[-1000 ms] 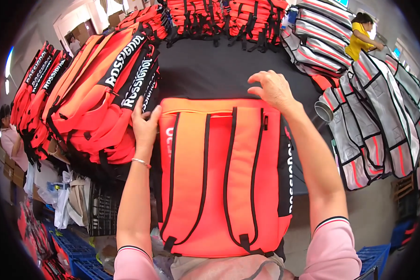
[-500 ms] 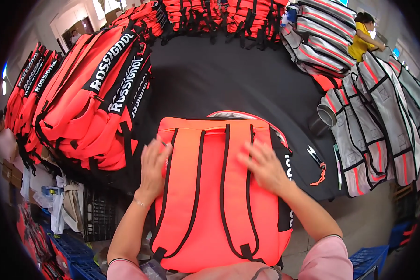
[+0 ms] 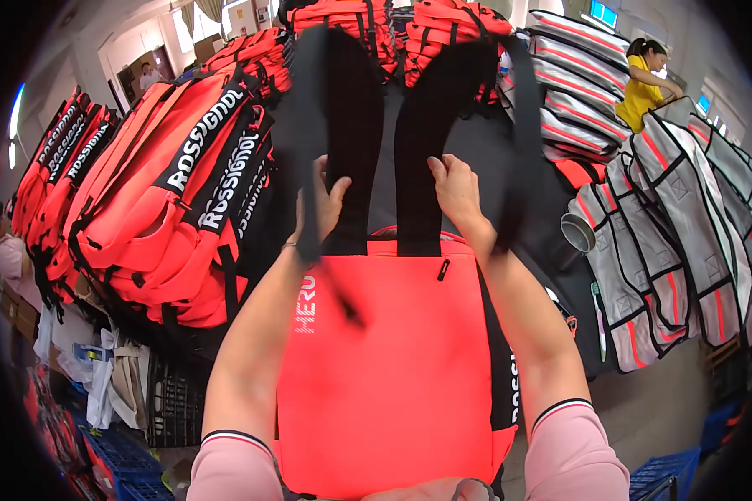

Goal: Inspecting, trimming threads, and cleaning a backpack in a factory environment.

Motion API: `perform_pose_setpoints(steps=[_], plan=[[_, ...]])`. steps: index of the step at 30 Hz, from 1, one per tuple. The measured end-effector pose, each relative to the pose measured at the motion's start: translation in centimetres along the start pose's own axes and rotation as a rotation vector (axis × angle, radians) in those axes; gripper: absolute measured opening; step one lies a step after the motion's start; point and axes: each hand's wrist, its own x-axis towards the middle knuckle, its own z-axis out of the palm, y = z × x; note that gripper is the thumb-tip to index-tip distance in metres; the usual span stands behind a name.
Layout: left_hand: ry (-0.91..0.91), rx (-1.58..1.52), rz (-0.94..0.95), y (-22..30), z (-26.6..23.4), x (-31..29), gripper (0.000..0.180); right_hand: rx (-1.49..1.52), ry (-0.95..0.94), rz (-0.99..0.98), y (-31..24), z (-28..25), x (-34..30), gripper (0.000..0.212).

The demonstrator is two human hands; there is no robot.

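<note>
A bright coral-red backpack (image 3: 384, 376) lies in front of me, its plain panel with pale lettering facing up. Its two shoulder straps, a left strap (image 3: 353, 142) and a right strap (image 3: 426, 125), stretch away beyond the top edge with black undersides showing. Loose black webbing (image 3: 522, 142) hangs blurred in the air beside them. My left hand (image 3: 329, 204) is open at the left strap's outer edge, thumb apart from the fingers and partly behind webbing. With fingers curled and thumb over the right strap's edge, my right hand (image 3: 457, 194) is closed on it.
Tall piles of red backpacks (image 3: 159, 200) stand at left and along the back. Grey panels with black binding (image 3: 643, 242) hang over the table's right side near a grey cup (image 3: 576, 232) and a toothbrush (image 3: 599, 317). A person in yellow (image 3: 643, 83) is farther right.
The backpack's strap side faced up before; now the lettered panel does. The straps have swung away from me, undersides up. Both hands have moved farther forward from the strap panel.
</note>
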Motion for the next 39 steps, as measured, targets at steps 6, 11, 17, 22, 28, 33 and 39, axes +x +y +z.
perform_pose_setpoints(steps=[6, 11, 17, 22, 28, 33, 39], plan=[[-0.077, 0.312, -0.007, -8.2, 6.0, -3.3, 0.051, -0.311, -0.089, -0.257, 9.9, 9.1, -4.7, 0.040], [0.100, 0.579, 0.347, -10.0, 6.9, -3.1, 0.025, -0.320, 0.211, -0.574, 11.0, 10.2, -4.6, 0.022], [-0.038, 0.487, 0.159, -10.7, 4.4, -3.6, 0.027, -0.105, 0.049, -0.561, 8.0, 2.3, -9.5, 0.025], [-0.251, 0.087, -0.105, -8.7, 0.7, -2.6, 0.046, -0.431, 0.291, -0.360, 12.6, -12.7, -16.0, 0.012], [-0.389, 0.256, 0.339, 3.1, 9.3, -11.4, 0.060, -0.920, 0.257, 0.053, 20.4, -14.3, -23.2, 0.036], [-0.567, 0.571, 0.368, 3.7, 10.5, -18.8, 0.074, -0.740, 0.049, 0.181, 16.8, -14.7, -23.1, 0.030], [-0.607, 0.551, 0.366, 5.0, 8.3, -22.4, 0.071, -0.344, -0.019, 0.208, 13.7, -15.8, -21.8, 0.025]])
